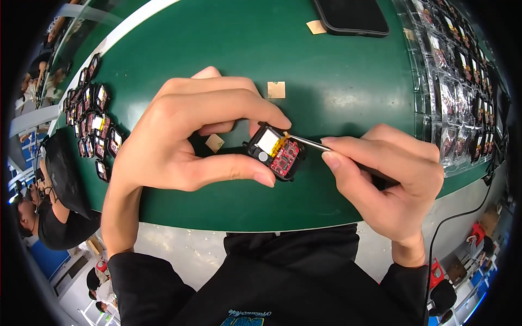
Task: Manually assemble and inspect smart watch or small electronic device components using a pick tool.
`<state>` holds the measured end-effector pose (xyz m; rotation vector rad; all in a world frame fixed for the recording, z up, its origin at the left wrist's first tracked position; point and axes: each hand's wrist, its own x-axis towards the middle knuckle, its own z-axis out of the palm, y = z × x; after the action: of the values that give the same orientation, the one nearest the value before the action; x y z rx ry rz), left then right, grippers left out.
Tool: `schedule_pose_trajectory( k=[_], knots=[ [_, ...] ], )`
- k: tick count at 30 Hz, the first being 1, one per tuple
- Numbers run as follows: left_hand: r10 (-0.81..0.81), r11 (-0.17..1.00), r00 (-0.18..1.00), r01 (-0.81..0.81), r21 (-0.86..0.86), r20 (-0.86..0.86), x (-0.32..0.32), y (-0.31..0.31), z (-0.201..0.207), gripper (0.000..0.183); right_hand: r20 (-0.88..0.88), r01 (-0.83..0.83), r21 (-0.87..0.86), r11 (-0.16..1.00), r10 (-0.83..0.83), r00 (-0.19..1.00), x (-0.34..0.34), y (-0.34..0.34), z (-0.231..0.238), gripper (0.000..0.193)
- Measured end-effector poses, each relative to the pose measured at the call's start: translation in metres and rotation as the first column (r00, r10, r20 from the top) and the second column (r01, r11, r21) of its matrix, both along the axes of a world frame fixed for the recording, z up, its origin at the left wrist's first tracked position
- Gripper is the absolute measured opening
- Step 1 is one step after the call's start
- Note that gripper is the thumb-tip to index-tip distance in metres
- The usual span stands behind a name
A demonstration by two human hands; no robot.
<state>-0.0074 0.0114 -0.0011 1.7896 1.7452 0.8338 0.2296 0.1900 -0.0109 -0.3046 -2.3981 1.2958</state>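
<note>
My left hand [201, 130] grips a small black device housing [283, 157] by its edges, between thumb and fingers, above the green table. Its open side faces up, showing a red circuit board, a white block, yellow tape and a round pale disc. In my right hand [386, 174] is a pair of slim metal tweezers [310, 143], pinched between thumb and forefinger. The tip touches the housing's upper right edge, beside the end of the yellow tape. Whether something tiny is caught in the tip I cannot tell.
Several similar housings [100, 127] lie heaped at the left. Clear plastic trays [451, 92] filled with more of them stand at the right. A black phone [353, 16] lies at the far edge of the green table [228, 212]. Small beige squares [276, 89] are scattered around. Other people sit at the left.
</note>
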Motion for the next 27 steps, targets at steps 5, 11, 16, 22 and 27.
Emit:
schedule_pose_trajectory(
  k=[5, 11, 16, 22, 27],
  knots=[
    [-0.006, 1.000, 1.000, 0.006, 0.008, 0.006, 0.0011, 0.0002, 0.0005, 0.068, 0.009, -0.011, 0.004, 1.000, 0.011, 1.000, -0.0007, -0.0008, 0.0010, 0.021],
    [-0.014, 1.000, 1.000, 0.014, 0.027, 0.010, 0.0015, 0.0003, -0.0008, 0.067, -0.005, -0.011, -0.013, 1.000, 0.011, 1.000, -0.0003, -0.0018, -0.0018, 0.021],
    [-0.019, 1.000, 1.000, 0.019, 0.015, 0.004, 0.0028, 0.0012, 0.0011, 0.065, 0.003, -0.021, -0.010, 1.000, 0.021, 1.000, -0.0022, -0.0022, -0.0011, 0.021],
    [-0.074, 0.996, 0.997, 0.076, 0.041, -0.035, 0.0023, 0.0036, 0.0032, 0.056, -0.025, -0.015, 0.021, 1.000, 0.016, 1.000, -0.0025, -0.0045, -0.0032, 0.022],
    [-0.068, 0.997, 0.997, 0.069, 0.037, -0.029, 0.0037, 0.0025, 0.0029, 0.053, -0.013, -0.008, 0.018, 1.000, 0.009, 1.000, -0.0018, -0.0046, -0.0051, 0.022]
  ],
)
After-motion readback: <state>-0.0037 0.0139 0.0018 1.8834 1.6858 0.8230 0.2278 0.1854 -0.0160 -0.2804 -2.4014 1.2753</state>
